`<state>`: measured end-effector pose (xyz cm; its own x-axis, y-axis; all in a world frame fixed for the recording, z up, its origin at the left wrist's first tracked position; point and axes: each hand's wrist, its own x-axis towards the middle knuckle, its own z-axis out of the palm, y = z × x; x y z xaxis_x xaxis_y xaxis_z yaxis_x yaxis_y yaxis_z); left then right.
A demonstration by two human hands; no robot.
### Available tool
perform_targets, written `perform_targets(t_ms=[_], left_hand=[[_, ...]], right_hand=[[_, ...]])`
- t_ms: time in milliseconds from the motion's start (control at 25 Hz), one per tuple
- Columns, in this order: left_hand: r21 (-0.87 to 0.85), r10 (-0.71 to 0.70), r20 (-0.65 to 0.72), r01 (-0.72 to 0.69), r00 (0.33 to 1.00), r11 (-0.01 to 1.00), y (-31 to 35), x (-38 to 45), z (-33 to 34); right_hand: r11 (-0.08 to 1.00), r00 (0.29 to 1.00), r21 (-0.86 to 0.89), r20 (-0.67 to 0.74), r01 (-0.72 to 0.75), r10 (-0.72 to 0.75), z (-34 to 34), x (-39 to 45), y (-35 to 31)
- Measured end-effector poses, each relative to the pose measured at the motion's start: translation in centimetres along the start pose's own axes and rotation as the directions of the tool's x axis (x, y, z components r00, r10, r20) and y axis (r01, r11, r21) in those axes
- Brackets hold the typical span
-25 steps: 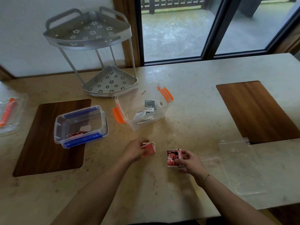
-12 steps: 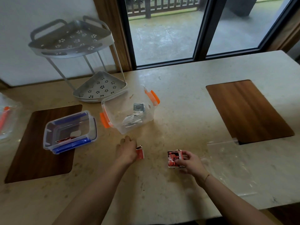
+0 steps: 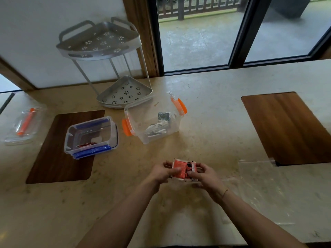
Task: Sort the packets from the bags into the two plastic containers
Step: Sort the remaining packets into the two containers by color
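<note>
Beige stone counter spreads under your arms, with the blue-clipped container far off to the left of your hands, a red packet inside it, and the orange-clipped container just beyond them. You seem to be gathering red packets into one stack, your left hand and right hand both pinching its sides. Next, carry it leftward to the blue-clipped one; the empty bag lies to your right.

Blue-latched container lies left of orange-latched container.
</note>
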<state>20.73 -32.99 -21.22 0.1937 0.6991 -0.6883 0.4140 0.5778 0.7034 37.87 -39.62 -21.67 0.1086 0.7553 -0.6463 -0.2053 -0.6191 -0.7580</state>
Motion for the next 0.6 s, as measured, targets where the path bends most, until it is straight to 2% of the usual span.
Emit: perform_targets(t_ms=[280,440,600], left_hand=[[-0.224,-0.020,-0.001,0.019,1.000,0.974,-0.8,-0.6,-2.4],[-0.221,-0.009,-0.014,0.006,1.000,0.975,-1.1,-0.4,-5.6],[-0.139,0.054,0.005,-0.053,0.999,0.989,-1.1,-0.8,-9.9]], right_hand=[[0.999,0.997,-0.041,0.080,0.021,-0.017,3.4,0.4,-1.1],[0.998,0.995,-0.049,0.095,0.031,-0.026,6.4,0.9,-2.0],[0.997,0.994,-0.059,0.095,0.054,-0.049,10.4,1.4,-2.5]])
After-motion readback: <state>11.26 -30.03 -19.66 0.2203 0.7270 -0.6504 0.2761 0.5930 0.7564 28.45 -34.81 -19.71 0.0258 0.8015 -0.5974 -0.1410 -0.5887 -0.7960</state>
